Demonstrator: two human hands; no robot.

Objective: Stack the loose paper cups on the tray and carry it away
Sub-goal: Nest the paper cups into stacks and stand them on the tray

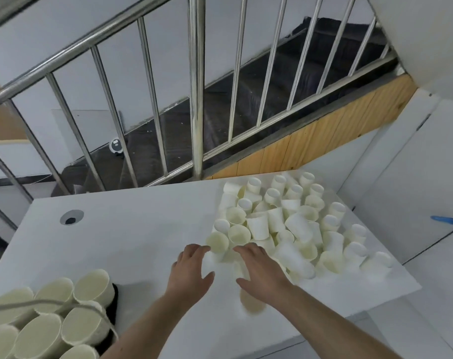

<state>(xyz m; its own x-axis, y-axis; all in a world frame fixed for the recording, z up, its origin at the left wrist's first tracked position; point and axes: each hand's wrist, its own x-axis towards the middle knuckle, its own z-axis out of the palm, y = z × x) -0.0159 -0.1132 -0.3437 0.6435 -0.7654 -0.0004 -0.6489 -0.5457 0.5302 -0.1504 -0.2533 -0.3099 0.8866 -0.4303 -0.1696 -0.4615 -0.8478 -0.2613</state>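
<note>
— White table top [132, 229] under a stair railing, this is the place. What lies nearest to the camera?

— At the near left corner stand cream paper cups in upright stacks [52, 314], seen from above, on something dark which is perhaps the tray; I cannot tell for sure. A grey cable [46, 303] crosses over them.

— And the hands?

— Both reach forward over the table. The left hand [191, 270] has its fingers spread and holds nothing. The right hand [261, 270] is also spread, with a blurred cup shape under its wrist; if it touches that cup I cannot tell.

— How much work is left?

— I judge much. Just beyond the fingertips lies a big heap of loose white paper cups [292, 224], some upright, some lying on the side, not stacked yet. Carrying comes after.

— Behind it?

— A round hole [71, 217] in the table at the far left, then the steel railing [197, 86], dark stairs and a wooden panel [323, 138].
</note>
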